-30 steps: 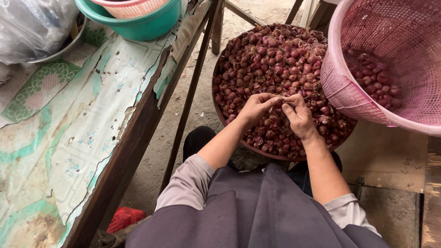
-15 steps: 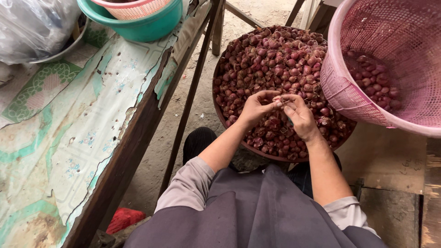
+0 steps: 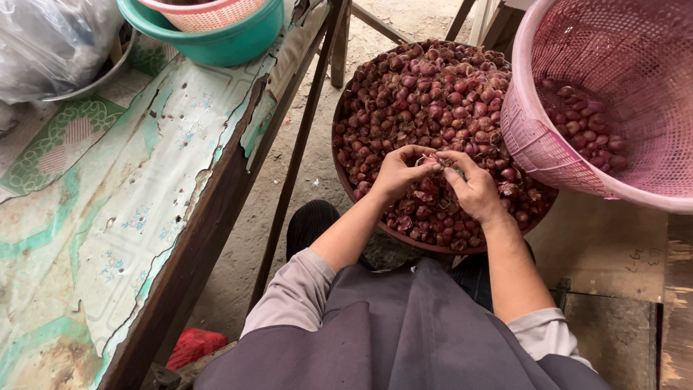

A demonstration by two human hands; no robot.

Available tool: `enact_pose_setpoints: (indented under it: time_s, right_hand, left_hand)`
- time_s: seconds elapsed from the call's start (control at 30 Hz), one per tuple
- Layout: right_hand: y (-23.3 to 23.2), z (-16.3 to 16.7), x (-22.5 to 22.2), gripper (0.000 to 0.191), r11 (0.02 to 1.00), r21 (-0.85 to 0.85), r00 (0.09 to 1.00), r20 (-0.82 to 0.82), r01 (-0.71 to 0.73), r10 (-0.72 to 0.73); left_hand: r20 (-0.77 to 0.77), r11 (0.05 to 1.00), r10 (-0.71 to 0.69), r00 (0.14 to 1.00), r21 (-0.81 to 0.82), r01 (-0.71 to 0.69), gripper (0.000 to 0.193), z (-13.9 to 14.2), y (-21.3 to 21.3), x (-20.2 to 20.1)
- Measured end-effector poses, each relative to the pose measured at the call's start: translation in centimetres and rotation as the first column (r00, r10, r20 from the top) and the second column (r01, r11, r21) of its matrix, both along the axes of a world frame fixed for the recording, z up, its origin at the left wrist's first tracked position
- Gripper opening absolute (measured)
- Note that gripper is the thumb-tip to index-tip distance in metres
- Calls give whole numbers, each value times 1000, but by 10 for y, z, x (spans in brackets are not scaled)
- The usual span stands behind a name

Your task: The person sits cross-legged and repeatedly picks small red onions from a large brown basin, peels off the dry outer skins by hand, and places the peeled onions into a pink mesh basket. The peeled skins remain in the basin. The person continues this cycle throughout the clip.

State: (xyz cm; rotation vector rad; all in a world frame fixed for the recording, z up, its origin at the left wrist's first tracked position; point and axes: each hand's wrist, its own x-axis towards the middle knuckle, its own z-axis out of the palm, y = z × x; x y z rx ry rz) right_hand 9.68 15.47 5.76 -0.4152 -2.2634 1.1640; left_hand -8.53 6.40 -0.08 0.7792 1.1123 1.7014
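- Head view: the left hand (image 3: 399, 173) and the right hand (image 3: 473, 189) meet over a wide, round, dark basin (image 3: 345, 189), and their fingertips pinch together one small shallot (image 3: 434, 162); it is held between both hands, just above the heap
- The heap of shallots (image 3: 433, 94) fills the basin, the bulbs small, round, red-purple, with dry papery skins
- At the right stands a pink plastic basket (image 3: 534, 144) with mesh walls, tilted, touching the basin's rim; some smoother shallots lie inside
- At the left is a wooden table (image 3: 144, 217), its patterned green and white cover cracked and peeling
- On its far end sits a teal plastic bowl (image 3: 231, 43) with a pink basket inside, beside a crumpled clear plastic bag (image 3: 50, 43)
- The person wears a grey apron (image 3: 404, 339)
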Motion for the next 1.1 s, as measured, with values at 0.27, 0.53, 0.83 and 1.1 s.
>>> enact_pose_setpoints:
  time_s: [0.27,0.53,0.83,1.1]
  right_hand:
    - [-1,-8,-6,32,965,-183,979,114,190,-171]
    - [16,-3,-7,31,922,-360,990,49,141,-133]
    - [9,-6,-14,6,933,-269,968,4,241,-249]
    - [14,-2,-18,4,681,-708,969,21,188,-246]
  left_hand:
    - [46,1000,-28,999,2,27,49,7,-5,2]
    - [-204,990,-25,979,133,53,46,5,0,5]
    - [-256,1000,3,967,18,2,34,5,-2,15]
    - [-144,999,9,990,41,-3,43,19,-8,22]
